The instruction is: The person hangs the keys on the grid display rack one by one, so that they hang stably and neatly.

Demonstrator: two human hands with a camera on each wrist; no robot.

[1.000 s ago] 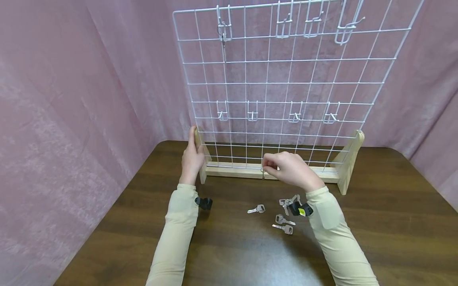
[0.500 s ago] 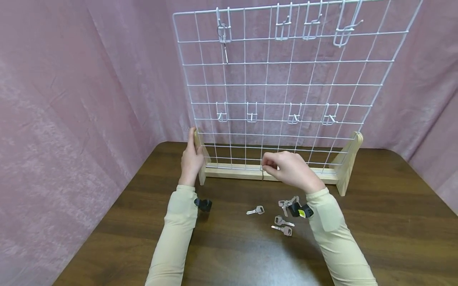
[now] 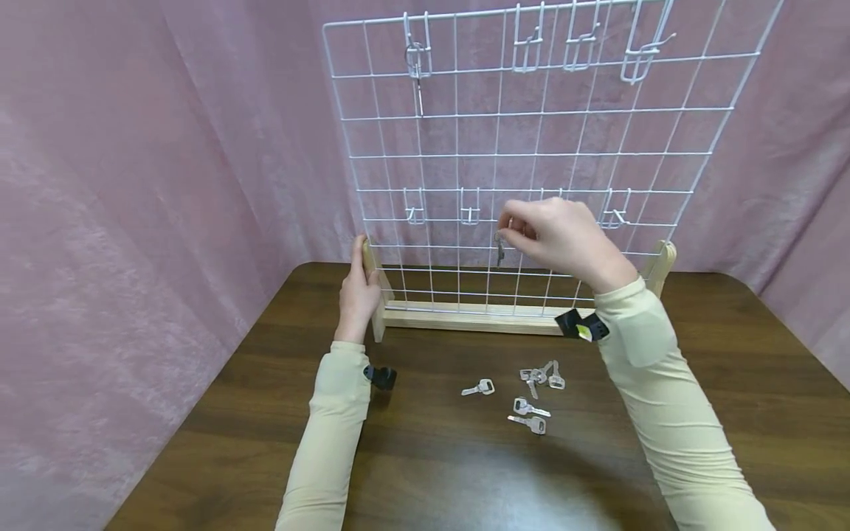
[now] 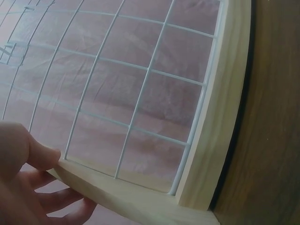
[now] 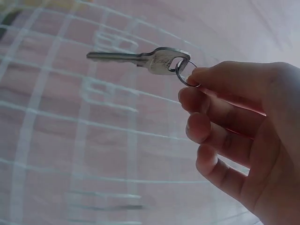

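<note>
The right hand [image 3: 564, 236] holds a key [image 3: 499, 249] up in front of the wire grid [image 3: 531, 155], level with the lower row of hooks [image 3: 469, 215]. To hang it well, the ring [image 5: 186, 74] probably needs to face a hook tip squarely so that it slips over the wire. The key hangs loose below the grip, so a slow approach should keep it from swinging.

In the right wrist view, the thumb and forefinger pinch the ring between their tips, and the other fingers [image 5: 213, 136] curl loosely beneath, touching nothing. The key's blade sticks out away from the hand.

The left hand [image 3: 358, 291] grips the wooden post [image 3: 372, 284] at the grid's left end, thumb [image 4: 40, 152] on the near face and fingers wrapped behind; a firm hold there should steady the frame.

More keys [image 3: 531, 398] lie loose on the desk [image 3: 730, 413], and one key [image 3: 417, 74] already hangs from a top hook.
</note>
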